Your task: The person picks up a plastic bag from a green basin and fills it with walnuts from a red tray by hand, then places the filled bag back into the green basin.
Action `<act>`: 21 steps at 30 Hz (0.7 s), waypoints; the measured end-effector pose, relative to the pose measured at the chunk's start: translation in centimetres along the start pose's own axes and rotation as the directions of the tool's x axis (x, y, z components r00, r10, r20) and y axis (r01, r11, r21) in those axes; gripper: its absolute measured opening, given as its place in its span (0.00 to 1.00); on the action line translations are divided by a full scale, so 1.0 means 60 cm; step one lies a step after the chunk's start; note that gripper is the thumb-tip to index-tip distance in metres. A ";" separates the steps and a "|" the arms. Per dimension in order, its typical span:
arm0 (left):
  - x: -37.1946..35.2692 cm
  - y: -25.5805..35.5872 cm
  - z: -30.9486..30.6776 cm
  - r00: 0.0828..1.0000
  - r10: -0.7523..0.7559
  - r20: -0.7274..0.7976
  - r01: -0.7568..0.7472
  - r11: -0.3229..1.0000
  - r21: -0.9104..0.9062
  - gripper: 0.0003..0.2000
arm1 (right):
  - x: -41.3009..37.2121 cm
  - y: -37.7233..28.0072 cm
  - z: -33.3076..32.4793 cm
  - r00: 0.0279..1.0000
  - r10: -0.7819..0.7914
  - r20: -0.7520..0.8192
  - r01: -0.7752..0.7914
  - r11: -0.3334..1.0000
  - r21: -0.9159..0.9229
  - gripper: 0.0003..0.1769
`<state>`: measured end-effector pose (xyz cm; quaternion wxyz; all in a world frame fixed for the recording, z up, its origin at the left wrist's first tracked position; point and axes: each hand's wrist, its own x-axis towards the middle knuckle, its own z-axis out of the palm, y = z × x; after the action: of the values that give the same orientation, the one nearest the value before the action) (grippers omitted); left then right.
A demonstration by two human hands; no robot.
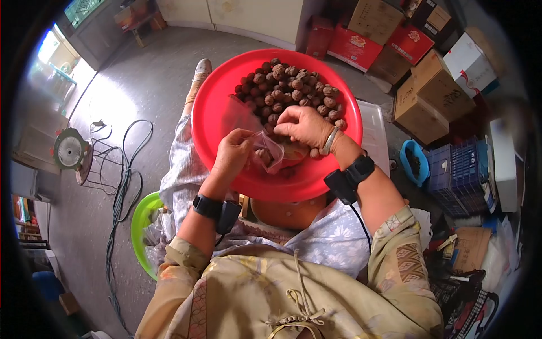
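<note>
Creased shirt [243,294] lies nearest, left grip [229,152] pinching filmy bag [275,148], right grip [312,126] unclear near wrinkled walnuts [278,95].

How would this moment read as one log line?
left hand: holds clear bag | right hand: near bag, grip unclear | walnuts: heaped in red basin

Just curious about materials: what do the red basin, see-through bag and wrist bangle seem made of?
Red basin: probably moulded plastic, smooth and slightly glossy, judging by its even colour and rounded rim.
See-through bag: likely thin plastic film, as it creases and shows what lies behind.
Wrist bangle: perhaps silvery metal, from its pale sheen; too small to be sure.
</note>
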<state>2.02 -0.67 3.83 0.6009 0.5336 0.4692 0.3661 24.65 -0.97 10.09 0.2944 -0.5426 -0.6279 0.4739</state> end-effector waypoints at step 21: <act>-0.008 0.012 0.002 1.000 -0.024 0.020 0.024 1.000 -0.015 0.07 | 0.076 0.133 -0.142 0.771 -0.111 -0.627 -0.444 0.613 -0.654 0.19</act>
<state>2.02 -1.01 4.61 0.6139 0.5271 0.4668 0.3569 34.32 5.48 5.39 0.1700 -0.7964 -0.5801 -0.0184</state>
